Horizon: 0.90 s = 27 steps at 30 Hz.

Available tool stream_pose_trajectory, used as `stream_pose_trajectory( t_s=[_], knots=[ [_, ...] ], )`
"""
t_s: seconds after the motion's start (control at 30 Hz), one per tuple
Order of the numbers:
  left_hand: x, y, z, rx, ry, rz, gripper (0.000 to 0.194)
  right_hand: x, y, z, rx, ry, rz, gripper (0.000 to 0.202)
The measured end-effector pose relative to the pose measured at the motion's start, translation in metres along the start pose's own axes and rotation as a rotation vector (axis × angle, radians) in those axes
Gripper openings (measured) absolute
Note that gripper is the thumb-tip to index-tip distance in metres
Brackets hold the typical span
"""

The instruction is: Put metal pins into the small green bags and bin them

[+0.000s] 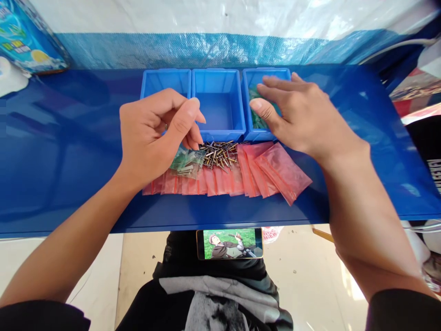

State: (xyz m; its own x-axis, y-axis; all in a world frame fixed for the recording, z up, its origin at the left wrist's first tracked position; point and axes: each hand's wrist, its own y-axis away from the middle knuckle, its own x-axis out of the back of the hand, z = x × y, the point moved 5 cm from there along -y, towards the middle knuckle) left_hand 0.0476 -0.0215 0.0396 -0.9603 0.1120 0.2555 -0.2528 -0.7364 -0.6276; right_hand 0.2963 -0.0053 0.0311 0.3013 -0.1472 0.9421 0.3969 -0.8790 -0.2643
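My left hand [155,133] is raised in front of the left blue bin [165,80]. Its fingers are curled and the thumb presses towards the index finger; whatever lies between them is hidden. Just below it, a green clear bag [188,163] with pale pieces rests on a row of pink zip bags [220,181]. A pile of small metal pins [220,154], some brass-coloured, lies beside that bag. Over the right blue bin [248,108] my right hand [296,112] hovers with fingers apart, slightly blurred. Green bags [259,120] show inside that bin.
A middle blue bin [217,135] stands between the other two on the blue table [69,161]. A phone [229,243] playing a video is below the table's front edge. A blue printed packet [31,41] stands at the back left, before a plastic sheet [223,46].
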Motion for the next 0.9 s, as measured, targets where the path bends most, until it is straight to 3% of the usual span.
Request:
stream_pose_trajectory(
  t_s=[0.23, 0.37, 0.5, 0.63, 0.73, 0.9],
  knots=[
    [0.001, -0.001, 0.0, -0.079, -0.08, 0.021, 0.023, -0.01, 0.002, -0.001, -0.064, 0.211, 0.003, 0.079],
    [0.008, -0.005, -0.004, -0.184, -0.309, 0.012, 0.023, -0.014, 0.004, -0.002, -0.085, 0.228, -0.004, 0.084],
    [0.008, -0.008, -0.019, -0.243, -0.518, -0.116, 0.006, -0.018, 0.004, 0.006, -0.128, 0.131, -0.005, 0.061],
    [0.007, -0.007, -0.033, -0.133, -0.535, -0.276, 0.015, -0.007, 0.002, 0.013, -0.149, 0.117, 0.117, 0.033],
    [0.008, -0.004, -0.035, -0.086, -0.495, -0.402, 0.017, 0.007, 0.003, -0.003, -0.104, 0.093, 0.197, 0.045],
    [0.011, -0.002, -0.029, -0.105, -0.529, -0.58, 0.038, 0.003, 0.009, -0.048, 0.186, -0.027, 0.04, 0.03]
  ],
)
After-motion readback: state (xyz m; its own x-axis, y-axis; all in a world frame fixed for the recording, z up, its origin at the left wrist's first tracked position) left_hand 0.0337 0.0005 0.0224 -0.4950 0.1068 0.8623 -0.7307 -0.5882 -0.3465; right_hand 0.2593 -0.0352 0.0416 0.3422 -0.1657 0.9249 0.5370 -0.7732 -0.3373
